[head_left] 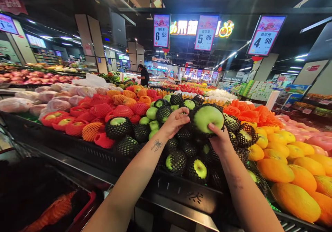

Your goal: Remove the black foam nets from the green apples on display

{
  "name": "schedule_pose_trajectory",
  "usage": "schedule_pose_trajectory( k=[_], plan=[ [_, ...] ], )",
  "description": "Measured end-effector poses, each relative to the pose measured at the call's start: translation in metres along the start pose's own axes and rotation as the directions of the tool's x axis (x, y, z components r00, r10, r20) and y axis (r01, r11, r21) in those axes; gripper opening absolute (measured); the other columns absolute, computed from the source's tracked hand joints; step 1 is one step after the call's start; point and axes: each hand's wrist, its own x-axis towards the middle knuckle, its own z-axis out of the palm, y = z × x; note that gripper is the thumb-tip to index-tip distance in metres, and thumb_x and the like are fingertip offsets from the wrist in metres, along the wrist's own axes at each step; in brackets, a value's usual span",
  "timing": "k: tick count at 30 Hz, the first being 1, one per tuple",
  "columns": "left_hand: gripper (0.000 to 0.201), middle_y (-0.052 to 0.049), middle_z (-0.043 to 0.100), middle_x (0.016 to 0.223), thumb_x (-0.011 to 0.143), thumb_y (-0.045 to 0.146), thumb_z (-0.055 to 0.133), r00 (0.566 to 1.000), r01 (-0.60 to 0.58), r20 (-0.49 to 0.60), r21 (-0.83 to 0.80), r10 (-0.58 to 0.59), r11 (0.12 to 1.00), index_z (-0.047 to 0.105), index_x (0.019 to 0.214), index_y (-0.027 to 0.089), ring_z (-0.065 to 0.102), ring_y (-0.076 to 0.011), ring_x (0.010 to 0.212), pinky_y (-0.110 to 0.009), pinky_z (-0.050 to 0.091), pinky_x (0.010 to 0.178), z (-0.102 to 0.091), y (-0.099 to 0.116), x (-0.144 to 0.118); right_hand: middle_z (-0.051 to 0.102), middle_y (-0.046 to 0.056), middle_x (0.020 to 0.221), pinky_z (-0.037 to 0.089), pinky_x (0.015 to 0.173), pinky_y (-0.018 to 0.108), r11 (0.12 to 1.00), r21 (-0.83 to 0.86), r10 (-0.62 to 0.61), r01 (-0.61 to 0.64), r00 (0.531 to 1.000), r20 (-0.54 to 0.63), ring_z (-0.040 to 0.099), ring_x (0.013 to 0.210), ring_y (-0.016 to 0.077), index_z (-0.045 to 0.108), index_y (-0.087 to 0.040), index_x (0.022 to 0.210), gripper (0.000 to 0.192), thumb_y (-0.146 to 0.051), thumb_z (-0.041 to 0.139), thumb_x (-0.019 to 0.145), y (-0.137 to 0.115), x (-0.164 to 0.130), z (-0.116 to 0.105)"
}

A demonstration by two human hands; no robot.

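Both hands held one green apple (pixel 208 118) in a black foam net (pixel 195 123) above a heap of netted green apples (pixel 181 156) on a shop display shelf (pixel 181 190). The right hand (pixel 220 140) cupped it from below, thumb on the fruit; the left hand (pixel 176 121) pinched the net's edge. Yellow melons (pixel 293 169) lay just beside.

Both forearms were bare, without sleeves, and the left forearm (pixel 145 163) bore a small bow-shaped tattoo (pixel 156 145) near the wrist.
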Motion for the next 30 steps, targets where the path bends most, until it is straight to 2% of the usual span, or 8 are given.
schedule_pose_trajectory(
  k=[5, 9, 11, 13, 17, 21, 25, 30],
  plan=[
    [0.050, 0.005, 0.055, 0.076, 0.057, 0.031, 0.091, 0.985, -0.030, 0.173, 0.195, -0.004, 0.980, 0.055, 0.089, 0.020, 0.053, -0.0085, 0.070, -0.022, 0.042, 0.071, -0.002, -0.005, 0.003, 0.077, -0.001, 0.090, 0.060, 0.084, 0.039, 0.989, 0.146, 0.032, -0.012, 0.990, -0.139, 0.072, 0.089, 0.0252, 0.071, -0.023, 0.092, 0.044, -0.036, 0.086, 0.052, -0.005, 0.000, 0.001],
    [0.043, 0.004, 0.052, 0.078, 0.064, 0.034, 0.087, 0.993, -0.116, 0.068, 0.391, 0.097, 0.913, 0.054, 0.088, 0.019, 0.050, -0.0088, 0.072, -0.022, 0.040, 0.070, -0.004, -0.013, 0.009, 0.077, 0.000, 0.091, 0.059, 0.084, 0.038, 0.994, 0.097, -0.025, 0.040, 0.987, -0.157, 0.071, 0.093, 0.0258, 0.071, -0.022, 0.095, 0.045, -0.036, 0.084, 0.054, -0.002, 0.002, -0.002],
    [0.046, 0.001, 0.057, 0.090, 0.065, 0.035, 0.086, 0.987, -0.151, 0.031, 0.489, 0.156, 0.859, 0.054, 0.095, 0.020, 0.054, -0.0116, 0.079, -0.023, 0.041, 0.069, -0.004, -0.015, 0.009, 0.076, 0.002, 0.089, 0.059, 0.083, 0.039, 0.997, 0.022, -0.077, 0.080, 0.990, -0.118, 0.071, 0.090, 0.0264, 0.071, -0.021, 0.093, 0.043, -0.035, 0.084, 0.054, 0.000, 0.003, -0.003],
    [0.058, -0.006, 0.058, 0.115, 0.065, 0.032, 0.085, 0.968, -0.236, 0.072, 0.578, 0.240, 0.781, 0.053, 0.112, 0.022, 0.057, -0.0171, 0.097, -0.025, 0.044, 0.073, -0.001, -0.017, 0.005, 0.076, 0.003, 0.088, 0.058, 0.083, 0.040, 0.990, -0.063, -0.130, 0.125, 0.988, -0.085, 0.071, 0.088, 0.0265, 0.072, -0.020, 0.092, 0.042, -0.034, 0.085, 0.054, 0.003, 0.003, -0.004],
    [0.095, -0.011, 0.036, 0.153, 0.065, 0.028, 0.086, 0.869, -0.485, 0.277, 0.643, 0.411, 0.592, 0.033, 0.144, 0.031, 0.043, -0.0287, 0.135, -0.039, 0.046, 0.100, 0.006, -0.019, -0.003, 0.075, 0.006, 0.096, 0.057, 0.086, 0.043, 0.945, -0.259, -0.230, 0.200, 0.969, -0.090, 0.069, 0.091, 0.0277, 0.069, -0.018, 0.098, 0.051, -0.037, 0.088, 0.054, 0.007, 0.004, -0.010],
    [0.097, -0.013, 0.037, 0.155, 0.070, 0.031, 0.083, 0.802, -0.578, 0.348, 0.657, 0.486, 0.484, 0.028, 0.149, 0.030, 0.035, -0.0329, 0.144, -0.051, 0.032, 0.118, 0.009, -0.022, -0.004, 0.073, 0.007, 0.100, 0.057, 0.088, 0.047, 0.874, -0.418, -0.293, 0.249, 0.955, -0.043, 0.068, 0.091, 0.0282, 0.067, -0.019, 0.102, 0.058, -0.042, 0.089, 0.054, 0.010, 0.005, -0.015],
    [0.094, -0.013, 0.041, 0.153, 0.067, 0.031, 0.084, 0.789, -0.592, 0.401, 0.700, 0.466, 0.400, 0.034, 0.147, 0.029, 0.035, -0.0351, 0.145, -0.055, 0.026, 0.122, 0.006, -0.022, -0.001, 0.072, 0.007, 0.100, 0.056, 0.088, 0.046, 0.829, -0.490, -0.305, 0.268, 0.952, 0.006, 0.067, 0.088, 0.0273, 0.065, -0.020, 0.103, 0.060, -0.042, 0.091, 0.053, 0.010, 0.003, -0.014],
    [0.092, -0.011, 0.042, 0.152, 0.065, 0.032, 0.084, 0.799, -0.556, 0.397, 0.775, 0.451, 0.301, 0.038, 0.145, 0.029, 0.037, -0.0342, 0.143, -0.052, 0.031, 0.120, 0.004, -0.024, -0.004, 0.071, 0.008, 0.107, 0.053, 0.094, 0.048, 0.831, -0.517, -0.239, 0.205, 0.971, 0.000, 0.066, 0.095, 0.0285, 0.063, -0.020, 0.109, 0.065, -0.045, 0.090, 0.056, 0.011, 0.001, -0.008]
  ],
)
